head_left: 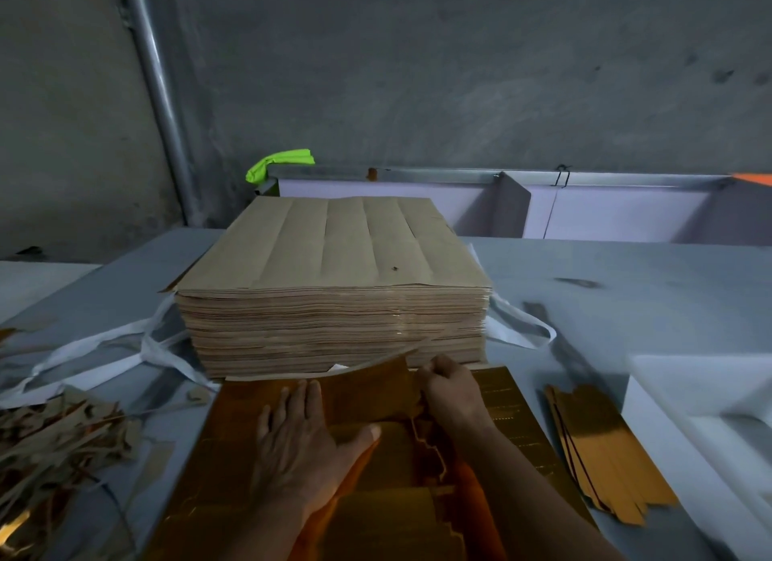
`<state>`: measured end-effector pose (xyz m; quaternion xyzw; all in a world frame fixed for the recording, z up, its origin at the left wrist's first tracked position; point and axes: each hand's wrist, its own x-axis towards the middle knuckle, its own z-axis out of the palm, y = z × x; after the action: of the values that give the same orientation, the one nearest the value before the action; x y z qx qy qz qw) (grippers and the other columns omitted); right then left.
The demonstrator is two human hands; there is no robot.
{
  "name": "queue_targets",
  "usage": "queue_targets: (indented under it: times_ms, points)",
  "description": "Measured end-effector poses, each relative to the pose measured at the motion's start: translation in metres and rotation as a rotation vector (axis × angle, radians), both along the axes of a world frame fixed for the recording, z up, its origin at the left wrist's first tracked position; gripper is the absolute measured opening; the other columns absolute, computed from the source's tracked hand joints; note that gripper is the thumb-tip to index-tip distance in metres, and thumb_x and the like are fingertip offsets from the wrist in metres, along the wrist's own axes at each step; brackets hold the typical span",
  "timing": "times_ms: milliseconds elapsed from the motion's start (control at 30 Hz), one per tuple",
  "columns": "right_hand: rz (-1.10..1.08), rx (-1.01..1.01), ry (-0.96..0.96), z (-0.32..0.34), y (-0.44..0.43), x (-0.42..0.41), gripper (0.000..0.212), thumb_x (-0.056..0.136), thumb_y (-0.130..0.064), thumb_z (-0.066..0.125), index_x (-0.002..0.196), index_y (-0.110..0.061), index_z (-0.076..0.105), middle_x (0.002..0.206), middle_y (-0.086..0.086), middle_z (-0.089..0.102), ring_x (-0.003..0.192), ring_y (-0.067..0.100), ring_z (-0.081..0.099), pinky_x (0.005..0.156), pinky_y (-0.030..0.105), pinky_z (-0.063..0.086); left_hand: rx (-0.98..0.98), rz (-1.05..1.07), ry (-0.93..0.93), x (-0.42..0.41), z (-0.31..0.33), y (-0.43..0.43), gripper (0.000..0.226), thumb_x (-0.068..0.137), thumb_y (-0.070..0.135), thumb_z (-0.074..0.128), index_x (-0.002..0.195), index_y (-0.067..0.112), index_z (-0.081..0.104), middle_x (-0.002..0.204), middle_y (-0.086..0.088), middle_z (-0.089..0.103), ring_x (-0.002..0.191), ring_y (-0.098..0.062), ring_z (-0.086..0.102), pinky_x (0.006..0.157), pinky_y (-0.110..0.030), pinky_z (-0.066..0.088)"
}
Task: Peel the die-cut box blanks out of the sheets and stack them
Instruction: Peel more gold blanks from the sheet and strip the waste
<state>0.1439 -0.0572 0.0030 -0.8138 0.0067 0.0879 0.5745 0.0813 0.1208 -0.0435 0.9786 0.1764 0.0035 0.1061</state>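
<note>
Head view, looking down on a grey desk (pixel 585 268). A gold foil-faced die-cut sheet (pixel 518 410) lies flat at the near edge, directly in front of a tall stack of brown cardboard sheets (pixel 334 268), whose top sheet shows lengthwise creases.

The left hand (pixel 300 443) lies palm down on the gold sheet, fingers (pixel 300 397) straight and close together, thumb spread to the right, pressing the sheet to the desk. The right hand (pixel 453 389) is curled, its fingers (pixel 438 368) closed on the far right edge of a long gold box blank (pixel 367 389). The far end of the blank is lifted and bowed upward off the sheet, close to the foot of the brown stack; its near part lies between the two hands. A stepped cut line shows in the sheet below the right wrist.

Right of the sheet, apart from it, a small stack of peeled gold blanks (pixel 605 447) rests on the desk, beside a white box (pixel 689 393). At the left lies a pile of brown and gold offcut strips (pixel 54 447). White strapping bands (pixel 104 351) trail from under the brown stack. Behind it are a bright green crumpled object (pixel 280 163) and a grey metal pipe (pixel 158 92) on the wall.
</note>
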Motion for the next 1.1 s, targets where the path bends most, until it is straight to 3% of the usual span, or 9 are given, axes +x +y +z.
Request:
queue_targets:
  times_ms: [133, 367, 633, 800, 867, 1000, 1100]
  points:
    - [-0.007, 0.049, -0.006, -0.008, 0.003, -0.004, 0.018, 0.093, -0.034, 0.065, 0.102, -0.025, 0.051, 0.106, 0.000, 0.063, 0.095, 0.024, 0.065, 0.086, 0.044, 0.059, 0.019, -0.003, 0.012, 0.000, -0.001, -0.001, 0.134, 0.049, 0.101, -0.002, 0.154, 0.018, -0.007, 0.163, 0.000, -0.004, 0.149, -0.019, -0.006, 0.120, -0.043, -0.003]
    - [-0.060, -0.047, -0.073, -0.023, 0.009, -0.005, 0.028, 0.094, -0.027, 0.063, 0.113, -0.038, 0.047, 0.106, -0.008, 0.061, 0.101, 0.016, 0.063, 0.092, 0.043, 0.056, 0.047, -0.011, 0.064, 0.001, -0.001, -0.001, 0.133, 0.048, 0.099, -0.009, 0.153, 0.017, -0.009, 0.162, -0.002, -0.013, 0.149, -0.020, -0.012, 0.119, -0.044, -0.005]
    - [-0.127, 0.066, -0.072, -0.029, 0.009, -0.002, 0.023, 0.093, -0.021, 0.061, 0.097, -0.040, 0.048, 0.100, -0.008, 0.064, 0.091, 0.014, 0.065, 0.085, 0.044, 0.058, 0.037, -0.012, 0.084, 0.000, 0.000, -0.003, 0.130, 0.053, 0.099, -0.004, 0.153, 0.017, -0.010, 0.161, -0.001, -0.017, 0.148, -0.019, -0.015, 0.119, -0.043, -0.007]
    - [-0.190, 0.295, -0.012, -0.026, 0.003, 0.000, 0.025, 0.091, -0.018, 0.060, 0.090, -0.042, 0.053, 0.103, 0.003, 0.065, 0.094, 0.025, 0.066, 0.082, 0.047, 0.058, 0.034, -0.025, 0.047, -0.002, 0.002, -0.003, 0.131, 0.053, 0.098, -0.007, 0.153, 0.015, -0.008, 0.162, -0.003, -0.014, 0.148, -0.020, -0.014, 0.119, -0.044, -0.005]
    - [-0.215, 0.371, 0.018, -0.025, -0.001, 0.002, 0.020, 0.091, -0.016, 0.060, 0.094, -0.035, 0.055, 0.100, 0.008, 0.067, 0.091, 0.027, 0.068, 0.073, 0.042, 0.058, 0.026, -0.029, 0.034, -0.003, 0.003, -0.003, 0.133, 0.049, 0.098, -0.011, 0.154, 0.016, -0.006, 0.163, -0.002, -0.011, 0.149, -0.019, -0.012, 0.120, -0.045, -0.004]
    - [-0.231, 0.492, 0.054, -0.023, -0.009, 0.006, 0.011, 0.091, -0.010, 0.059, 0.095, -0.019, 0.056, 0.090, 0.008, 0.065, 0.087, 0.028, 0.065, 0.083, 0.047, 0.057, 0.041, -0.026, 0.015, -0.003, 0.004, -0.004, 0.137, 0.045, 0.097, -0.017, 0.154, 0.016, -0.004, 0.163, -0.003, -0.006, 0.149, -0.020, -0.010, 0.120, -0.046, -0.002]
    - [-0.194, 0.524, 0.042, -0.024, -0.012, 0.004, 0.011, 0.091, -0.006, 0.057, 0.095, -0.016, 0.055, 0.086, 0.008, 0.063, 0.080, 0.027, 0.063, 0.074, 0.041, 0.055, 0.046, -0.017, -0.016, -0.003, 0.004, -0.005, 0.137, 0.045, 0.097, -0.017, 0.155, 0.016, -0.002, 0.163, -0.003, -0.005, 0.149, -0.020, -0.008, 0.120, -0.045, -0.002]
